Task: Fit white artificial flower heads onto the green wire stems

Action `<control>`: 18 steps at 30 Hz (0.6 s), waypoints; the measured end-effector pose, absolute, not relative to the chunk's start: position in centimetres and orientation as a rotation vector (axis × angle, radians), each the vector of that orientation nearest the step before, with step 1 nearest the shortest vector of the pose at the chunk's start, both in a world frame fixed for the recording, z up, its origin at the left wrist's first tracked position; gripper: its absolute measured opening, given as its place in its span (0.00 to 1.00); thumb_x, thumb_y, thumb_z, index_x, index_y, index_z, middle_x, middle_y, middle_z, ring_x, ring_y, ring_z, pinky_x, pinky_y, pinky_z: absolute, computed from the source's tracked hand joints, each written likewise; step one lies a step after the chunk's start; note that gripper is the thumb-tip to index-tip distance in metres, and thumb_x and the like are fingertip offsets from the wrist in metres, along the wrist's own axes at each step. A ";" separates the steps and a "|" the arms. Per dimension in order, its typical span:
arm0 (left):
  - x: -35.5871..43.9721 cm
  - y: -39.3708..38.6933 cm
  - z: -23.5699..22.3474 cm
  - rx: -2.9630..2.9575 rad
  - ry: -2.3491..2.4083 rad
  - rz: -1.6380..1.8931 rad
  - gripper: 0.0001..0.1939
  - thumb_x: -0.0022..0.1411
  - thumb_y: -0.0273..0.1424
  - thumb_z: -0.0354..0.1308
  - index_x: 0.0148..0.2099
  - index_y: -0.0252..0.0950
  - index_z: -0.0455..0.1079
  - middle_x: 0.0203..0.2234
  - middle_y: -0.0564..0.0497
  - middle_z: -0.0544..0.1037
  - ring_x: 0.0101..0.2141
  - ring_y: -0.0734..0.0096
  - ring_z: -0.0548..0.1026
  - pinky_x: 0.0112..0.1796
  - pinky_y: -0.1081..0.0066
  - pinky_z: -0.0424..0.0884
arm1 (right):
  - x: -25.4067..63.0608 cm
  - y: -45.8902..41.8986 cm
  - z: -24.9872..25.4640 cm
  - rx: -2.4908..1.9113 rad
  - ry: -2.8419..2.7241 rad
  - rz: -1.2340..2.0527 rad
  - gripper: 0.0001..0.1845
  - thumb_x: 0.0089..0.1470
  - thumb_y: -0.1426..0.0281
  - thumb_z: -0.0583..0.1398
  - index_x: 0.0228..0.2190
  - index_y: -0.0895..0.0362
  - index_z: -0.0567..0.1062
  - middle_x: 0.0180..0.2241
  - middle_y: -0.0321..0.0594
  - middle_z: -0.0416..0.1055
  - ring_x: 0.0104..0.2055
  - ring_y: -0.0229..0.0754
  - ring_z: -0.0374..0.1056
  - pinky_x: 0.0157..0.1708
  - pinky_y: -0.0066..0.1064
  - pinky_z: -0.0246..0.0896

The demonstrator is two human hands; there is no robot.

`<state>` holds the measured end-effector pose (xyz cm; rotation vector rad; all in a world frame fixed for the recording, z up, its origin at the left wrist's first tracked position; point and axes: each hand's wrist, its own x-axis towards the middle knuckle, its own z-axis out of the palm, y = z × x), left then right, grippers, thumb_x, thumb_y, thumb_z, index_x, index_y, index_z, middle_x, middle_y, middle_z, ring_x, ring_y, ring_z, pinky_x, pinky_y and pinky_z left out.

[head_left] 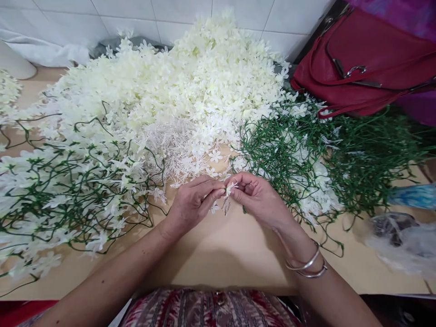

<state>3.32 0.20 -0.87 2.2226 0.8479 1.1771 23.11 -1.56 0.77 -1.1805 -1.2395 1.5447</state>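
My left hand [196,200] and my right hand [255,195] meet above the front middle of the table, both with fingers pinched. Between their fingertips is a small white artificial flower [231,187], partly covered by the fingers. Thin pale stamens [225,206] hang just below the pinch; which hand bears them I cannot tell. Past my hands lies a heap of white stamen pieces [175,145]. Behind it rises a big mound of loose cream petals [211,72]. Green plastic stems [272,150] lie tangled just beyond my right hand.
Green-stemmed white flowers [68,200] spread across the left side. A red handbag [371,59] sits at the back right, near more green stems [371,154]. Clear plastic bags [405,240] lie at the right edge. A tiled wall [129,9] bounds the back.
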 end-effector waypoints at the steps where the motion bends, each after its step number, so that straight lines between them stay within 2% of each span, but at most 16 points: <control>1: 3.4 0.2 -0.7 2.212 0.852 1.192 0.05 0.72 0.26 0.59 0.44 0.36 0.76 0.31 0.50 0.81 0.32 0.73 0.78 0.35 0.75 0.75 | 23.1 -1.6 0.8 -1.174 -1.228 1.536 0.18 0.53 0.54 0.71 0.34 0.55 0.77 0.29 0.34 0.73 0.31 0.37 0.66 0.34 0.30 0.64; 6: 3.4 -0.1 1.1 2.249 0.956 1.343 0.05 0.71 0.23 0.59 0.46 0.36 0.75 0.35 0.49 0.82 0.37 0.71 0.79 0.40 0.72 0.76 | 23.9 -1.6 1.3 -1.128 -1.166 1.490 0.19 0.54 0.55 0.71 0.40 0.53 0.77 0.35 0.38 0.78 0.37 0.40 0.73 0.43 0.33 0.70; 9: 2.9 -0.5 2.3 2.382 0.945 1.352 0.07 0.70 0.22 0.61 0.48 0.37 0.75 0.37 0.49 0.83 0.38 0.71 0.80 0.43 0.69 0.75 | 24.6 -1.5 1.6 -1.136 -1.120 1.373 0.17 0.56 0.55 0.70 0.40 0.52 0.77 0.38 0.40 0.79 0.41 0.42 0.75 0.47 0.36 0.71; 13: 1.2 -2.0 2.5 2.595 0.783 1.229 0.09 0.69 0.23 0.62 0.50 0.37 0.75 0.38 0.50 0.84 0.39 0.70 0.82 0.49 0.64 0.73 | 25.1 -1.4 1.5 -1.197 -1.148 1.250 0.14 0.57 0.57 0.69 0.38 0.52 0.78 0.36 0.39 0.79 0.40 0.42 0.74 0.46 0.35 0.70; 18: -1.5 -4.5 1.0 2.718 0.690 0.921 0.13 0.73 0.24 0.58 0.56 0.36 0.73 0.45 0.50 0.86 0.49 0.66 0.81 0.61 0.56 0.64 | 24.5 -1.6 0.8 -1.284 -1.417 1.077 0.06 0.60 0.66 0.66 0.39 0.54 0.78 0.36 0.39 0.76 0.39 0.43 0.72 0.42 0.35 0.68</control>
